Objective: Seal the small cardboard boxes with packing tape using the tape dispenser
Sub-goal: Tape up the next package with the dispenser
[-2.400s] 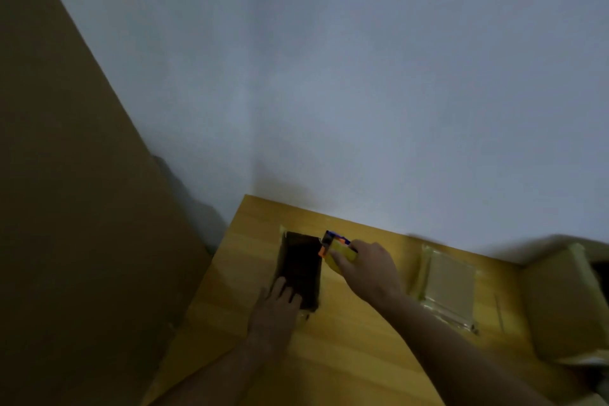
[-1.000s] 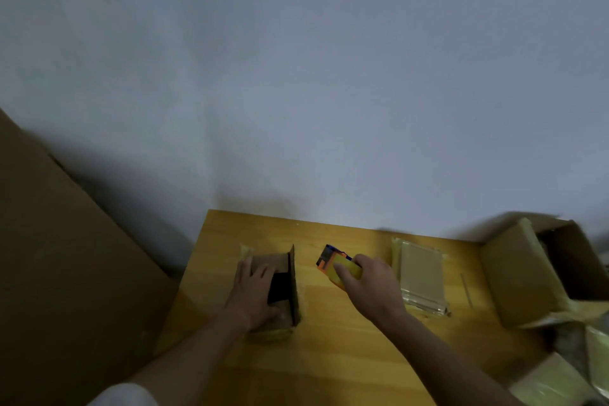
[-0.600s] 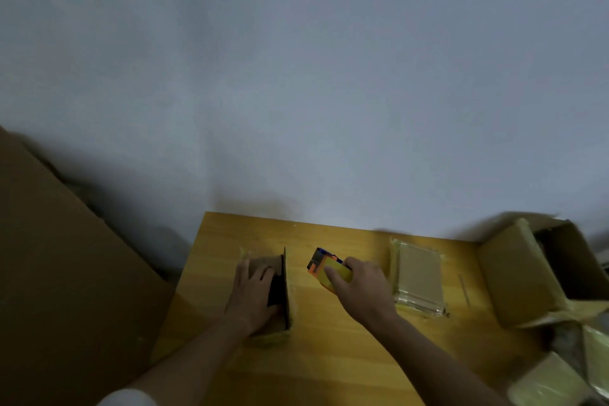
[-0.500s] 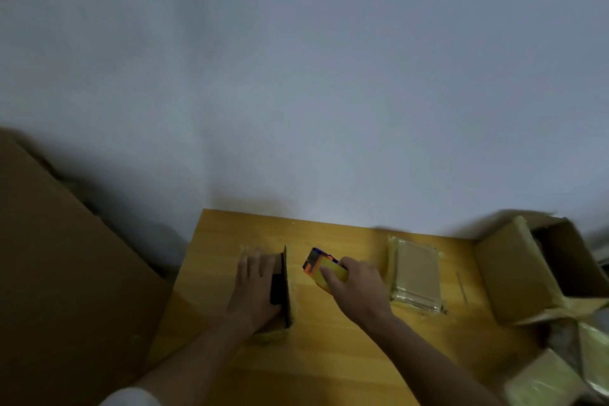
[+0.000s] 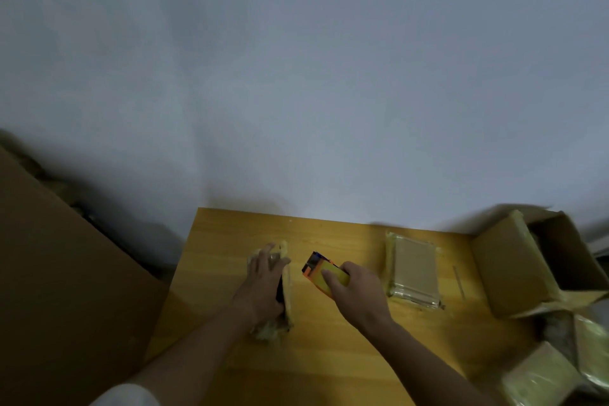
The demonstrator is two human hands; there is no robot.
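A small cardboard box (image 5: 287,300) lies on the wooden table (image 5: 329,356), left of centre. My left hand (image 5: 262,283) lies flat on top of it with fingers spread, covering most of it. My right hand (image 5: 357,295) grips a yellow, orange and blue tape dispenser (image 5: 321,273) just to the right of the box, a small gap between them. A second small box (image 5: 413,269), wrapped in shiny tape, lies further right on the table.
A large open cardboard carton (image 5: 527,260) stands at the table's right end, with more taped packages (image 5: 543,376) below it. A big sheet of cardboard (image 5: 59,290) leans at the left. A white wall rises behind the table.
My left hand has folded the box's upright flap down and now lies flat across the box. My right hand with the tape dispenser has drifted slightly left, closer to the box.
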